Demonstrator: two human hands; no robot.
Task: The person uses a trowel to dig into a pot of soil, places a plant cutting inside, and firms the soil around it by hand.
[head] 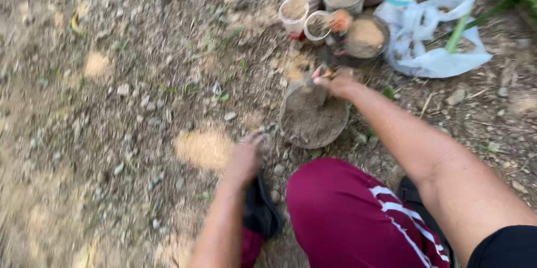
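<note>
The person crouches on bare, stony ground [112, 134], one knee in maroon trousers [347, 212] at the bottom of the view. Just in front of that knee sits a round pot of soil [313, 120], the landmark here. The left hand [245, 159] lies on the ground to the near left of the pot, beside a dark shoe [260, 209]; its fingers look curled loosely against the dirt, though blur hides whether they hold anything. The right hand [335, 83] reaches to the pot's far rim, fingers pinched together on a small tool or stick whose kind cannot be told, its tip at the soil. Working that soil well seems to call for short, shallow strokes kept inside the rim, with the pot left steady. Beyond the pot stand several small cups of sandy mix [319, 13], and to the far right of it a white plastic bag [433, 36].
</note>
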